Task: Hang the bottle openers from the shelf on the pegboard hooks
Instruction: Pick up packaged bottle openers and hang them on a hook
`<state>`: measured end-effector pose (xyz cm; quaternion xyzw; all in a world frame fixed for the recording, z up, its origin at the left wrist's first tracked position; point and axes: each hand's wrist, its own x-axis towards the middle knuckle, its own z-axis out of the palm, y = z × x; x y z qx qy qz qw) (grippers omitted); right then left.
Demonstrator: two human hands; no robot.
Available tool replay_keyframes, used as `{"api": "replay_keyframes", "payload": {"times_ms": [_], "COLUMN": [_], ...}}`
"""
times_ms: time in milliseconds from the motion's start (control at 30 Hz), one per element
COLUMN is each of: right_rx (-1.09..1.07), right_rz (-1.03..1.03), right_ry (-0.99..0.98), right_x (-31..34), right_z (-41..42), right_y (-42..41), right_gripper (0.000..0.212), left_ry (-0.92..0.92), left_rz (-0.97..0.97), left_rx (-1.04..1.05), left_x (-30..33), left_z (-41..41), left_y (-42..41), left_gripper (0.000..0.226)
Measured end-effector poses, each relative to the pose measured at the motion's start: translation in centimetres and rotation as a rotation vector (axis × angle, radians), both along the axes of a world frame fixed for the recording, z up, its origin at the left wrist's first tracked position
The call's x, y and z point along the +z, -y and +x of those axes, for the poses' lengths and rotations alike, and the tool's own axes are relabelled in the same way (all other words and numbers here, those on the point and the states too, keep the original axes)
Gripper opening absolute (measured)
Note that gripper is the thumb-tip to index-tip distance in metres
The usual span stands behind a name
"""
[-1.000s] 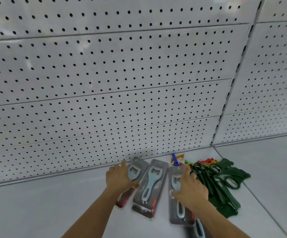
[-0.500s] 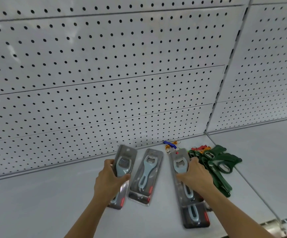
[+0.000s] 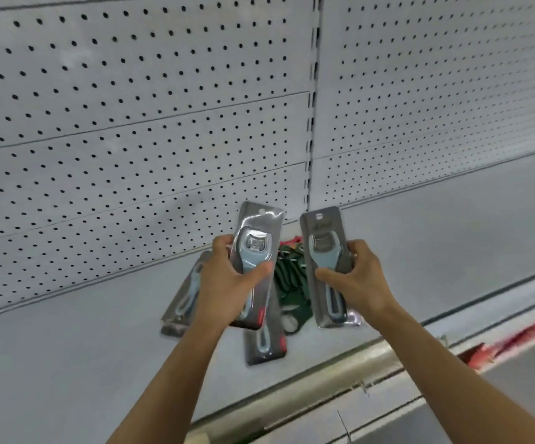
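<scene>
My left hand (image 3: pixel 224 283) grips a packaged bottle opener (image 3: pixel 255 248), a light-blue opener on a grey blister card, held upright above the shelf. My right hand (image 3: pixel 357 282) holds a second packaged opener (image 3: pixel 322 245) the same way, its hang hole at the top. Two more packaged openers lie on the shelf below: one (image 3: pixel 183 298) left of my left hand, one (image 3: pixel 264 344) under it. A pile of green openers (image 3: pixel 292 283) lies between my hands, partly hidden. The pegboard (image 3: pixel 131 123) behind shows no hooks.
The grey shelf (image 3: pixel 67 347) runs left to right with a metal front edge (image 3: pixel 324 373). A slotted upright (image 3: pixel 312 107) splits the pegboard into two panels. A red strip (image 3: pixel 516 338) shows at the lower right.
Both hands have lifted a packaged opener each off the shelf and raised them upright. The view has shifted left and back, showing the shelf's front edge.
</scene>
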<state>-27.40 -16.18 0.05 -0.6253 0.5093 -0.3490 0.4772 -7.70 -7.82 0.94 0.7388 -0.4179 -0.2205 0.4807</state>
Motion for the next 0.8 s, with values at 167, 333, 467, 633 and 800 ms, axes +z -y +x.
{"api": "replay_keyframes", "payload": {"times_ms": [167,333,467,633,800], "right_rx": [-0.061,-0.14,-0.189,-0.278,-0.374], "right_rz": [-0.008,-0.042,-0.016,-0.023,-0.022], "right_ry": [0.088,0.118,0.159,0.227,0.249], "right_x": [1.4,1.4,1.4,1.7,1.0], "right_z": [-11.7,-23.9,-32.7,-40.4,-46.4], "right_y": [1.2,2.4,3.4,4.8,7.6], "right_gripper": [0.039,0.029,0.022,0.019,0.021], "left_ry": [-0.073,-0.148,-0.107,-0.156,-0.209], "left_rz": [-0.077,-0.119,-0.091,-0.074,-0.091], "left_rx": [-0.078,-0.207,-0.36,-0.42,-0.449], "left_x": [0.5,0.1,-0.1,-0.2,0.0], "left_z": [-11.7,-24.1,-32.3,-40.0,-46.9], "left_y": [3.5,6.5,9.0,12.1,15.3], "left_gripper": [0.052,0.046,0.046,0.045,0.046]}}
